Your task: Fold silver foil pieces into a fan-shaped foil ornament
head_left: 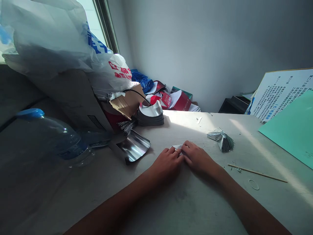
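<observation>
Grey plaster walls (207, 49) close in around your corner of the room, and a pale, scuffed table (200, 209) runs out beneath you. At 10 o'clock, a large translucent white plastic bag with blue and red print (49, 42) slumps over a brown cardboard box (66, 98). At 2 o'clock, a white printed notice board (281, 94) stands behind a flat teal card (288, 127).

Nearer in, at 9 o'clock, lies a clear plastic water bottle with a blue cap (53, 137). A curved strip of shiny silver foil (134, 146) sits at 10 o'clock from your hands, and a pleated silver fan-shaped foil piece (221, 139) sits at 2 o'clock. A thin wooden skewer (256, 173) lies at 3 o'clock.

Your left hand (166, 164) and right hand (197, 158) meet at the fingertips, each grip narrowly pinched on a small folded white-and-silver piece (176, 147). It sits at 12 o'clock from your wrists, mostly hidden. Its visible edge runs roughly 9 to 3 o'clock, with both hands about equally near; you can't tell its full length.
</observation>
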Motion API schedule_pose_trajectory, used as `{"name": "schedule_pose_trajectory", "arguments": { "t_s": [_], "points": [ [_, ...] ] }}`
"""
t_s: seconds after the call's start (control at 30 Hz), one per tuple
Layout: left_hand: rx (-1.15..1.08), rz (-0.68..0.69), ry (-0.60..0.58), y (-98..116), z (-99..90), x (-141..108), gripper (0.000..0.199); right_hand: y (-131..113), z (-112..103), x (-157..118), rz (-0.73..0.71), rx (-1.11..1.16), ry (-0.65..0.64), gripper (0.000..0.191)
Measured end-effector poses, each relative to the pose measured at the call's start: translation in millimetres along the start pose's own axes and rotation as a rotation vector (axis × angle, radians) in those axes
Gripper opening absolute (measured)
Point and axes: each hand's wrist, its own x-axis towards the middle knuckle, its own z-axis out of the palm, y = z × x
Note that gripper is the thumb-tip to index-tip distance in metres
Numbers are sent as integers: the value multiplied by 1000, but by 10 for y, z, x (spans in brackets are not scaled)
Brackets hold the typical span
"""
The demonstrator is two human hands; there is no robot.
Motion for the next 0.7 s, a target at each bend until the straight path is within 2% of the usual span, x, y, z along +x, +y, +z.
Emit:
{"name": "schedule_pose_trajectory", "arguments": {
  "t_s": [0.2,0.7],
  "points": [
    [6,9,40,-1,21,-6,23,-25,1,3,-3,-29,-9,14],
    [1,-15,-10,40,2,0,26,-24,-7,11,2,-50,-24,14]
  ]
}}
